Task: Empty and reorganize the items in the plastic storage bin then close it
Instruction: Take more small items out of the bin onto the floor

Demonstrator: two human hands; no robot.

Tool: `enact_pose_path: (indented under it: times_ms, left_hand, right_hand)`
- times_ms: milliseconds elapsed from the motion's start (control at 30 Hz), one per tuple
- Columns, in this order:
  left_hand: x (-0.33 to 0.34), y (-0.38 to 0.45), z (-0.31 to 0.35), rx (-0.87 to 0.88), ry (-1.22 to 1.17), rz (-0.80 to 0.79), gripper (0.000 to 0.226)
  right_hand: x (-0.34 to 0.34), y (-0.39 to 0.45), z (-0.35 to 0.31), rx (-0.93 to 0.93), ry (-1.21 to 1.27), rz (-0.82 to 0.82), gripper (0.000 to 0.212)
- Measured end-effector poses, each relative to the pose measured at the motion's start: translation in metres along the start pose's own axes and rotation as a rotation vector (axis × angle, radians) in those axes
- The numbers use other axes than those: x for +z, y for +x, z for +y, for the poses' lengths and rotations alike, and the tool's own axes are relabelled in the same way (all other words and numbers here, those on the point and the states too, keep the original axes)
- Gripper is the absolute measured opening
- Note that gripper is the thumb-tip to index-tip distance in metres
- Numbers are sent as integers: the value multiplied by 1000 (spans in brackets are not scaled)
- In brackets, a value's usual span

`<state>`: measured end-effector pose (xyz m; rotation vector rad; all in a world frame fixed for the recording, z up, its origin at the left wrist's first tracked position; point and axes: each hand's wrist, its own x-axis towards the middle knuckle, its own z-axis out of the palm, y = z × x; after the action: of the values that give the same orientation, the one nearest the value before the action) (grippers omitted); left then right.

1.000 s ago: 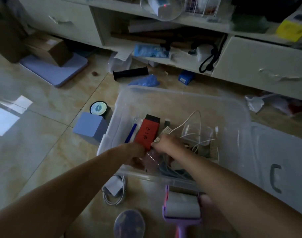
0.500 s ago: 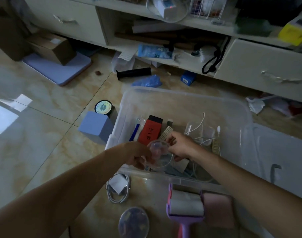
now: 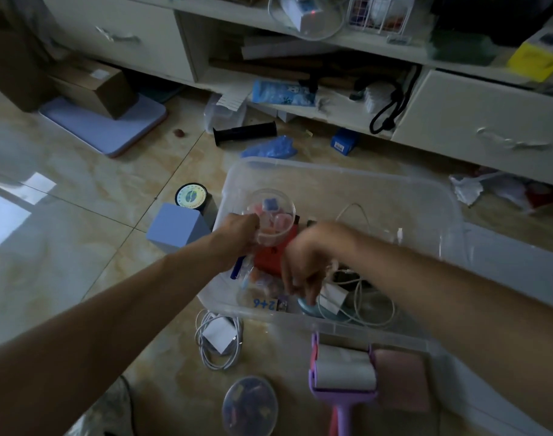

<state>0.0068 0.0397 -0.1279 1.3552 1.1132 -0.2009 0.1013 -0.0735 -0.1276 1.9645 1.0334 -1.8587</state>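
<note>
A: Left hand [image 3: 237, 234]?
B: It gripped the clear round case [image 3: 272, 215], lifted above the storage bin [image 3: 347, 180], for removal.
A: Right hand [image 3: 303, 262]?
B: Fingers loosely spread, reaching inside among cables [image 3: 368, 297].

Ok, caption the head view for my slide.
Left hand lifts a clear round container from the plastic bin while right hand reaches among the cables.
</note>
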Motion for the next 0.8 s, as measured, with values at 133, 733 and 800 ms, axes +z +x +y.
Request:
enact_pose_path:
  times_ms: [133, 733, 800]
  left_hand:
    - [0, 9, -20, 8, 12, 6, 54]
    - [0, -3, -49, -101, -246, -98, 20]
    - [1, -1, -50, -82, -240, -102, 21]
  right_hand:
    - [49, 102, 23, -414, -253, 531, 11]
    - [53, 127, 38, -458, -487, 610, 32]
    - [53, 129, 43, -478, -597, 657, 38]
